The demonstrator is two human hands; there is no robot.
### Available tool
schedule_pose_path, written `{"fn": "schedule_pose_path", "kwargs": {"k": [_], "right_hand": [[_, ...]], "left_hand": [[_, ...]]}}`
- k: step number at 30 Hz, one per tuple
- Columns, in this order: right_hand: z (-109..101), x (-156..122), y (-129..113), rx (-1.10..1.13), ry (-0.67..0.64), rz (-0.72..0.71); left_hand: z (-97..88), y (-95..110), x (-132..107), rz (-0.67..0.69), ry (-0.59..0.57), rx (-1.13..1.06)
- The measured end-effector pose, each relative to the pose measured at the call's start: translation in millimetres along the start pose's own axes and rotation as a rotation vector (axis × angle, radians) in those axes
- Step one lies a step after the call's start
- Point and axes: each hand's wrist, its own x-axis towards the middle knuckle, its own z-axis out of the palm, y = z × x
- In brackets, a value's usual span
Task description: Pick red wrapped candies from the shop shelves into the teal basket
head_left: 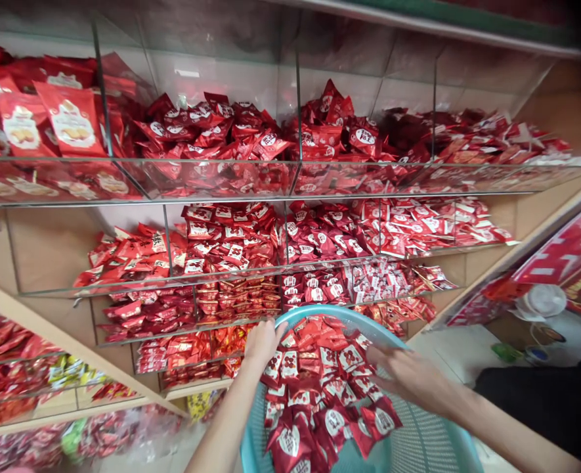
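A light-blue plastic basket (413, 420) with a mesh wall is in front of me at the lower middle. Piled inside it are red candy packets (334, 420) with white labels. My left hand (263, 343) is closed on the basket's far left rim. Over the right side of the pile reaches my right hand (393, 366), its fingers beside the packets. Motion smears those fingers, so I cannot make out whether they hold a packet.
Glass-fronted shelves (211, 179) full of red packets rise ahead. More shelves (19, 394) stand at the lower left, with bagged packets (113, 433) below. On the right are a white round container (543, 301), a red patterned box (560, 243) and pale floor tiles (452, 351).
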Motion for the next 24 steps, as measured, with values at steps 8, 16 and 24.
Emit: {"fn": "schedule_pose_path", "kwargs": {"k": [8, 16, 24], "right_hand": [[-113.2, 115.4, 3.2, 0.096, 0.38, 0.176], [-119.5, 186.5, -5.3, -0.101, 0.319, 0.467], [-116.9, 183.0, 3.8, -0.071, 0.355, 0.512]], "left_hand": [[-1.5, 0.8, -1.1, -0.003, 0.016, -0.01], [-3.1, 0.9, -2.8, -0.003, 0.031, -0.04], [-2.1, -0.9, -1.6, 0.008, 0.029, -0.057]]}}
